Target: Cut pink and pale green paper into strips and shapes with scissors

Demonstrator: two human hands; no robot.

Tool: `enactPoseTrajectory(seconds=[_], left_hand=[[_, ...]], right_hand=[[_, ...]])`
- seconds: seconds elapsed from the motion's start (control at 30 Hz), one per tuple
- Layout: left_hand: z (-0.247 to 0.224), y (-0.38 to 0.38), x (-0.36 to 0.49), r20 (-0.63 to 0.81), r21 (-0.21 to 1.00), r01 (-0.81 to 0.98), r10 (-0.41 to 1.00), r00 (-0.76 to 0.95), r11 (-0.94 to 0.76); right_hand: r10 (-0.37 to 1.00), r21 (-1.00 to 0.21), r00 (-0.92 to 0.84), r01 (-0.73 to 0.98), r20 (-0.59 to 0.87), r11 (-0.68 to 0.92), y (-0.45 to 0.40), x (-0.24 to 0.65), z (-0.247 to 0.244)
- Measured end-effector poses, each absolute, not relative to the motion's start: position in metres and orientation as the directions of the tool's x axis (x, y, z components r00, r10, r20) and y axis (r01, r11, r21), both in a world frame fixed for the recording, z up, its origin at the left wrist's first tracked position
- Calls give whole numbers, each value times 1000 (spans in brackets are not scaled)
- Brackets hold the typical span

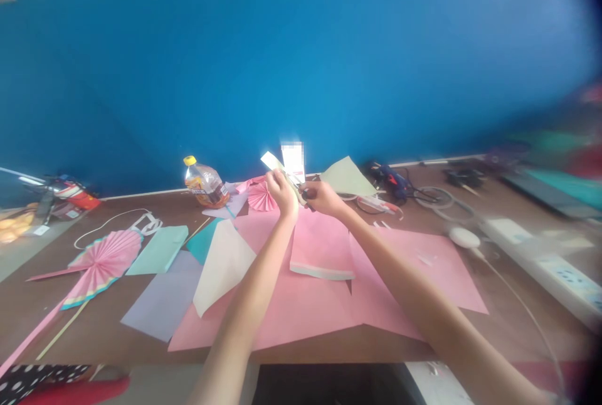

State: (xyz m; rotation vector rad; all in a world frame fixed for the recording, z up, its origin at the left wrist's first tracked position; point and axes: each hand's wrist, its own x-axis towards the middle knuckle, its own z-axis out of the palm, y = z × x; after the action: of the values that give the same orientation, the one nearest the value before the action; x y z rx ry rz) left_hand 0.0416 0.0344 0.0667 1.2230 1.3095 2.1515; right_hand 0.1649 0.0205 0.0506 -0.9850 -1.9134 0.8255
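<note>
Both my hands are raised over the far middle of the table. My left hand (282, 195) is closed on a pale strip of paper (270, 160), whose end sticks up past the fingers. Right beside it, my right hand (323, 197) grips dark-handled scissors (308, 194); their blades point toward the paper and are partly hidden. Below the hands lies a folded pink sheet (322, 248) with a pale edge, on top of larger pink paper (305, 311). A pink pleated paper fan (262, 197) sits just left of my left hand.
A bright screen (292, 160) stands against the blue wall behind my hands. To the left are a yellow-capped bottle (205, 182), a pink pleated fan on a stick (106, 257) and a mint packet (160, 249). A glue gun (395, 180) and a power strip (550, 267) lie rightward.
</note>
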Motion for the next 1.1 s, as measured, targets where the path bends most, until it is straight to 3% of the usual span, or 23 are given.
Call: enactPoseTrajectory(seconds=[0.63,1.1], left_hand=[[65,36,40,477,868,201,648,-594,-455],[63,38,40,508,856,256,634,-584,-450]], right_hand=[[873,-845,-363,301,327,442,15,162,54],[846,-803,-388,329,365,498,13,164,55]])
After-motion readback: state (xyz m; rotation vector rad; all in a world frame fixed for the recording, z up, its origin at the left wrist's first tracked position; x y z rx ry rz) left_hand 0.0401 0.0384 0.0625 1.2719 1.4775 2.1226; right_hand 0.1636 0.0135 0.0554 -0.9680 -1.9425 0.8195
